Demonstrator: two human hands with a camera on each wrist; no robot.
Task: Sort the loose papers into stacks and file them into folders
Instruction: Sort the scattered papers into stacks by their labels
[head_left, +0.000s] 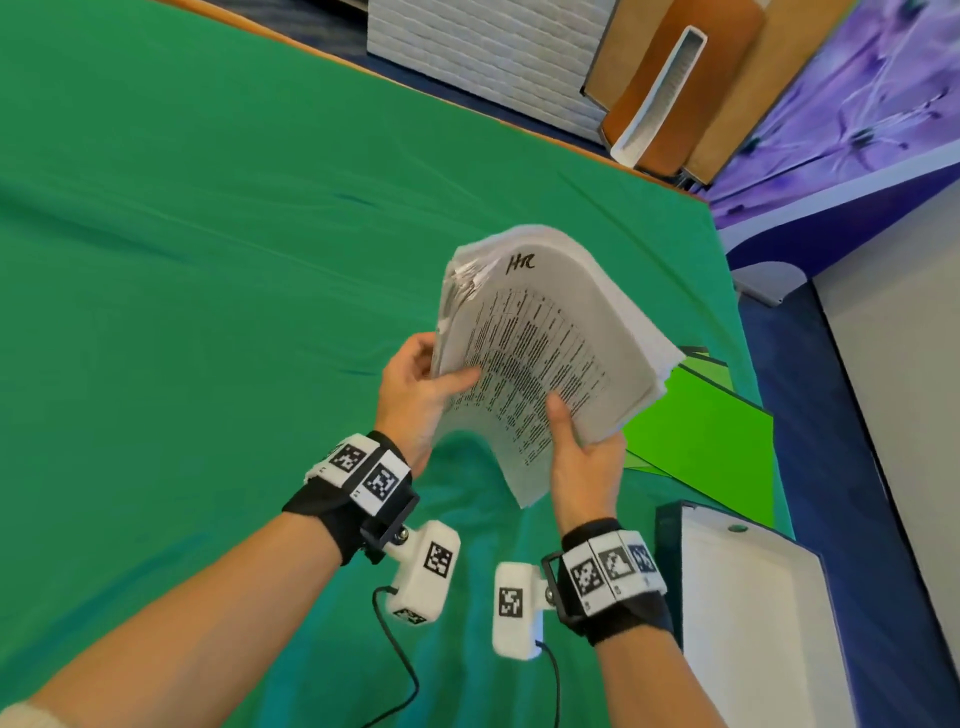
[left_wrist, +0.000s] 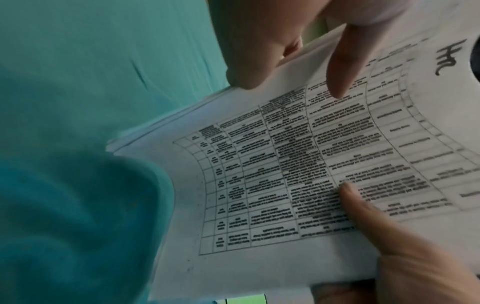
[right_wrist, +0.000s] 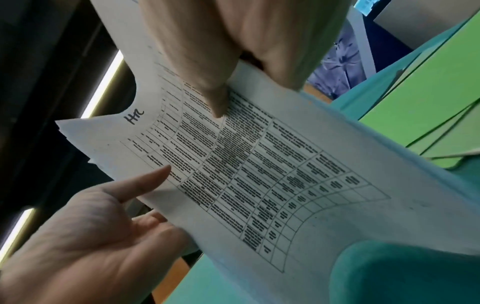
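Above the green cloth (head_left: 208, 260), both hands — left hand (head_left: 415, 395); right hand (head_left: 584, 460) — grip the paper stack (head_left: 545, 343).

Paper stack (head_left: 540, 338): matt white sheets, printed, edges slightly ruffled. Cloth (head_left: 208, 234) beneath: green fabric, matt, softly creased. At 3 o'clock, folders (head_left: 701, 431): smooth lime card. At 5 o'clock, box (head_left: 753, 623): smooth white inside, dark rim.

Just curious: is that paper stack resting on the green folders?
Apart. The head view shows the paper stack held up by both hands, above the green folders.
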